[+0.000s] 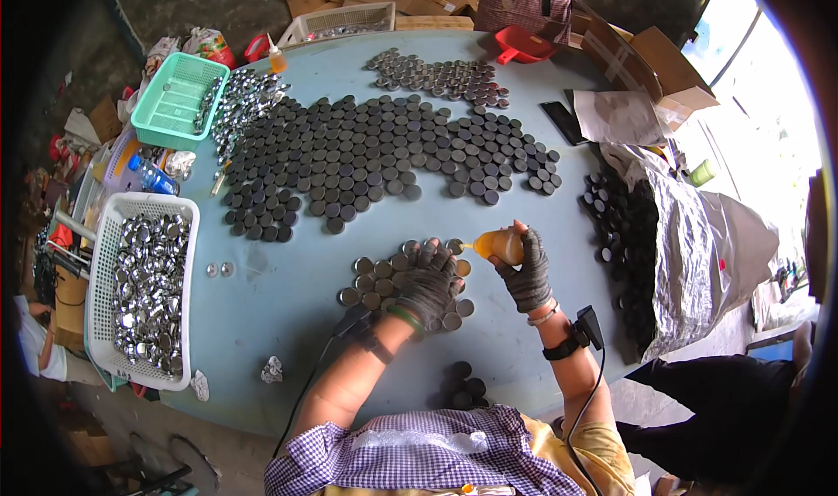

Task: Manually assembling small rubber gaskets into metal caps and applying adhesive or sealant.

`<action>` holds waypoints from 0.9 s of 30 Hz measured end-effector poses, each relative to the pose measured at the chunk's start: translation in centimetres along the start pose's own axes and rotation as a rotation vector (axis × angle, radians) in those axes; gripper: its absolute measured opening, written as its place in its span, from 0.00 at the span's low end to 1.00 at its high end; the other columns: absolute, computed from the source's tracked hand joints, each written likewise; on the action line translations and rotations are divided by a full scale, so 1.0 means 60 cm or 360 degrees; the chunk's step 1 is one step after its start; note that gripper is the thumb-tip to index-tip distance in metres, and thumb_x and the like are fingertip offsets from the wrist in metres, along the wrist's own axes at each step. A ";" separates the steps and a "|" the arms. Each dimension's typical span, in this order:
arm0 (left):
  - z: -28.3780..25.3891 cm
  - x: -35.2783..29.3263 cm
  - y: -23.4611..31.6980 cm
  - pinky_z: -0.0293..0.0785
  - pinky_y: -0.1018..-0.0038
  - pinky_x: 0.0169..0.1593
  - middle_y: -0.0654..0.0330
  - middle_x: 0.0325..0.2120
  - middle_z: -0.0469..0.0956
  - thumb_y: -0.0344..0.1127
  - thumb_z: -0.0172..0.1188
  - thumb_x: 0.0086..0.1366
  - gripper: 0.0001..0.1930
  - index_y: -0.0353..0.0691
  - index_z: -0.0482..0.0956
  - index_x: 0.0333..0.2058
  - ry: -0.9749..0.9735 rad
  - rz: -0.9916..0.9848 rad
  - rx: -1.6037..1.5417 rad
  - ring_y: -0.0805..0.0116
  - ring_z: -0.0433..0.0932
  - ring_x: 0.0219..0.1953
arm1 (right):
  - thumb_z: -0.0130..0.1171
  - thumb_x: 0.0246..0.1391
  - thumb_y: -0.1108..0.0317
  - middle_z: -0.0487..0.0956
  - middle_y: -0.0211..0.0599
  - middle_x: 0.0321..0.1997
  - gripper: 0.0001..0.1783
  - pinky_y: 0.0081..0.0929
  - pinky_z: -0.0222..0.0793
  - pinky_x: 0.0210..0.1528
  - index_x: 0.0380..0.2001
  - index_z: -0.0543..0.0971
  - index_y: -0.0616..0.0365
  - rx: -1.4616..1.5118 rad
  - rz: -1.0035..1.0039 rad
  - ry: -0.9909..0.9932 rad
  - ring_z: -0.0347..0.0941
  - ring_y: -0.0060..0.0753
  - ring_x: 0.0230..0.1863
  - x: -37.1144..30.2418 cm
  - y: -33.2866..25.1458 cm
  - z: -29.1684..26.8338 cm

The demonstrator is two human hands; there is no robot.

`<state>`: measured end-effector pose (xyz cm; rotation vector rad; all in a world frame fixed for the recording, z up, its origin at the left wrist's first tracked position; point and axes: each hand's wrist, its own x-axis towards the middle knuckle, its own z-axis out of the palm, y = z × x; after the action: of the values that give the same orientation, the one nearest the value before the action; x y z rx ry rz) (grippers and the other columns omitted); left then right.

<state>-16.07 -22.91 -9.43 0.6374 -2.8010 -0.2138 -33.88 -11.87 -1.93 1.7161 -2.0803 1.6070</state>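
At the near edge of the round blue tabletop (288, 278), just in front of the person, a small cluster of shallow round metal caps (371, 282) lies open side up. The left hand (428, 282), in a dark knit glove, rests palm-down on that cluster with its fingers spread, pressing or steadying the caps rather than gripping any one of them. The right hand (526, 273), gloved the same way, is clenched around a small orange squeeze bottle (499, 244), tilted so its thin nozzle points left toward the caps just past the left hand's fingertips. Both forearms come up from the lower edge, wrists bent inward so the hands nearly meet.

The likeliest trouble, as I judge it, is the liquid going astray: too hard a squeeze, or a nozzle off centre, could drop it on the glove, on the tabletop, or on a neighbouring cap. The spread fingers hide several caps, so one could be missed or dosed twice. A nudge from the palm could also slide the loose caps out of their group.

Farther back lies a broad field of dark round discs (375, 160), and at the left a white basket (105, 234) full of shiny caps.
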 end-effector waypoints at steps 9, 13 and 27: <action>-0.025 0.007 0.009 0.40 0.51 0.70 0.54 0.59 0.69 0.54 0.54 0.62 0.30 0.36 0.73 0.54 -0.0038 -0.0045 -0.0076 0.51 0.56 0.67 | 0.74 0.38 0.75 0.74 0.43 0.49 0.41 0.36 0.71 0.53 0.59 0.68 0.58 -0.0072 0.0038 -0.0037 0.74 0.45 0.50 -0.007 -0.004 -0.010; -0.030 0.008 0.011 0.40 0.50 0.70 0.52 0.59 0.68 0.53 0.54 0.62 0.31 0.34 0.72 0.55 -0.0063 -0.0053 -0.0108 0.49 0.56 0.67 | 0.75 0.38 0.77 0.75 0.43 0.50 0.42 0.36 0.71 0.54 0.59 0.67 0.58 -0.0086 0.0031 -0.0046 0.74 0.43 0.50 -0.010 -0.006 -0.013; -0.012 0.002 0.009 0.43 0.50 0.69 0.50 0.56 0.68 0.51 0.57 0.59 0.32 0.33 0.70 0.55 0.0126 -0.0033 -0.0129 0.47 0.57 0.64 | 0.74 0.39 0.73 0.73 0.45 0.50 0.40 0.37 0.74 0.50 0.58 0.68 0.58 -0.0029 0.0030 -0.0070 0.74 0.47 0.49 -0.007 -0.021 -0.004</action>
<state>-16.19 -22.57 -8.61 0.6422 -2.6960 -0.2976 -32.92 -11.28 -1.20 1.7470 -2.1300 1.5641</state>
